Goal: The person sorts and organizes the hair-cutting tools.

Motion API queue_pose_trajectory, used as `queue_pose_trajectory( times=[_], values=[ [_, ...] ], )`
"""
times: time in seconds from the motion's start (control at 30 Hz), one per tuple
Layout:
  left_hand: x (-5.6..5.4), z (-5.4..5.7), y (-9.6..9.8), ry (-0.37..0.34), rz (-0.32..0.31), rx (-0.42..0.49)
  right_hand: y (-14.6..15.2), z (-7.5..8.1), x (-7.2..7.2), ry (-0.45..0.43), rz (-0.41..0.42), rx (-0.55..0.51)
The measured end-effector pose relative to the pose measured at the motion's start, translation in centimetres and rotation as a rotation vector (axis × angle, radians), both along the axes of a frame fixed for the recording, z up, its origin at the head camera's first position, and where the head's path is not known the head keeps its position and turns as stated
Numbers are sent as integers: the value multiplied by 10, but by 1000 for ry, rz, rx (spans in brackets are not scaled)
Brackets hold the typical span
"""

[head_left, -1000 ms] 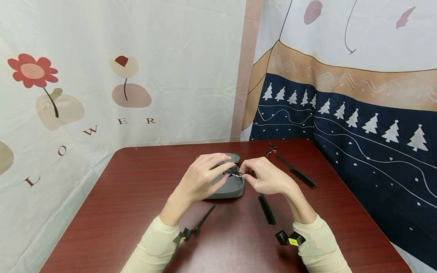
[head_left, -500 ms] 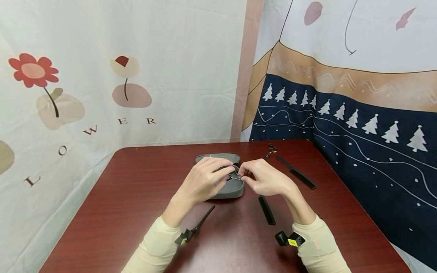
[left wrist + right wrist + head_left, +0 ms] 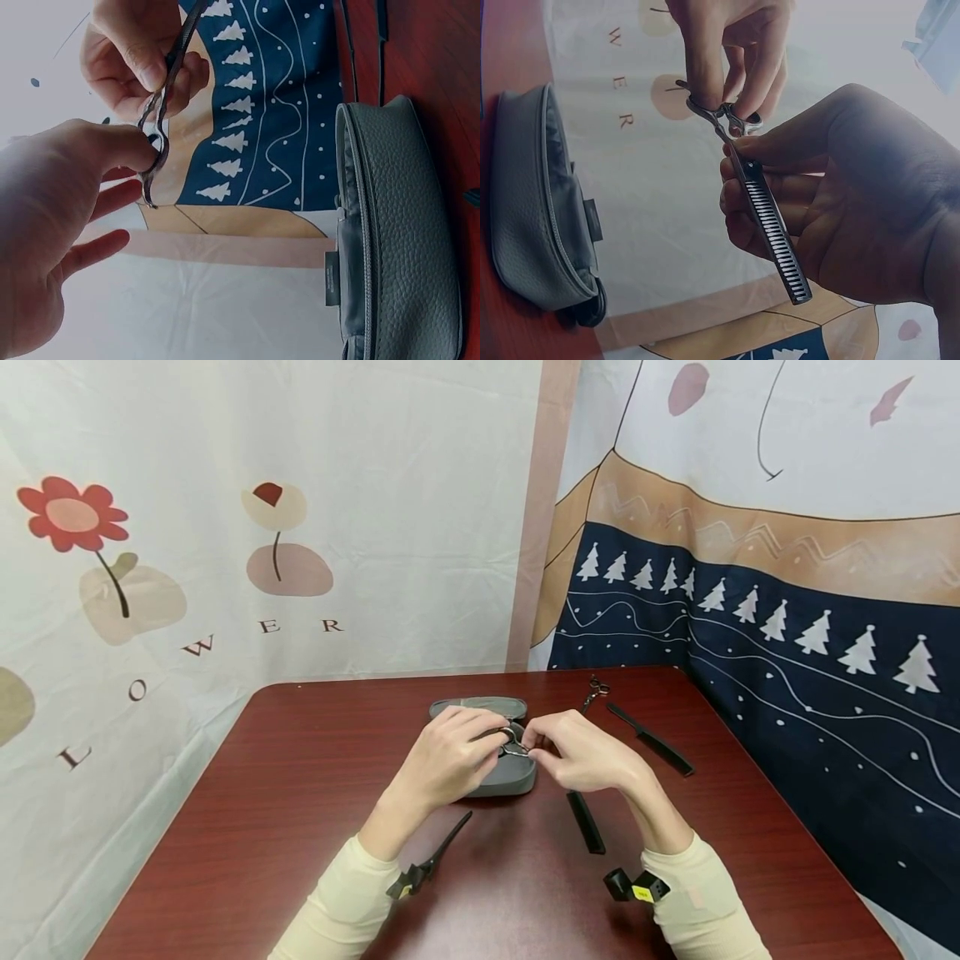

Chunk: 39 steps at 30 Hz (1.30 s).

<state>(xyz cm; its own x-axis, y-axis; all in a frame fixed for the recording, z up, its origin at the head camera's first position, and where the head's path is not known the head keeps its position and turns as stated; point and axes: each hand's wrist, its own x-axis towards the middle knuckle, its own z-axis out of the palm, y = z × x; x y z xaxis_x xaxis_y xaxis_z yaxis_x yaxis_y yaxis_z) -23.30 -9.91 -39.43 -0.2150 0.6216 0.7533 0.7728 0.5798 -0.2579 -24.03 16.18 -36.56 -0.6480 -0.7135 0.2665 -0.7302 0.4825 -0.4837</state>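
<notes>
- Head view, left of the middle of the tabletop (image 3: 300, 810), towards its near edge: a slim dark tool (image 3: 450, 842), pointing to the far edge. A wrist camera (image 3: 407, 878) hides its lower end, so I cannot tell its kind.
- Left grip (image 3: 456, 756): bare fingers grasping the ring handles of the toothed scissors (image 3: 772, 232); whether each finger passes through a ring is hard to tell.
- Grey zip case (image 3: 504, 783), around the middle between the side edges, nearer the far edge: its lid (image 3: 487, 702) lies back towards that far edge, presumably to leave the inside within reach. Lining and a small label (image 3: 332, 277) show at the opening; the rest of the contents is hidden.
- The toothed scissors are in the air above the case, apart from it, blades together or nearly so. Holding them at both handles and blades seems meant to steady them and share their weight.
- Right grip (image 3: 588, 752): thumb and fingers pinching the scissors near the pivot, the toothed end reaching past the fingers.
- Short-looking comb (image 3: 586, 822), right of the case, its far end hidden beneath the right grip.
- Second scissors (image 3: 597, 687), near the far edge, right of the middle.
- Long comb (image 3: 654, 742), slanting from near the far edge towards the right edge, probably set aside within reach.
</notes>
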Motion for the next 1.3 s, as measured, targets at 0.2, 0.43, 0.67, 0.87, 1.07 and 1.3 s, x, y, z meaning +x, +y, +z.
queue_pose_trajectory(
  times=[0.2,0.43,0.67,0.87,1.07,1.3],
  values=[
    [4,1,4,57,68,-22,-4,0,0,25,5,-1],
    [6,2,7,90,60,-20,-6,0,2,52,13,-1],
    [7,3,7,87,41,-44,-7,-1,4,71,2,3],
    [7,3,6,67,38,-48,-7,-1,4,68,-2,-4],
    [6,2,3,76,38,-51,-7,0,4,75,-15,-7],
    [3,5,-1,86,0,-33,-7,1,3,55,-41,-30]
  ],
)
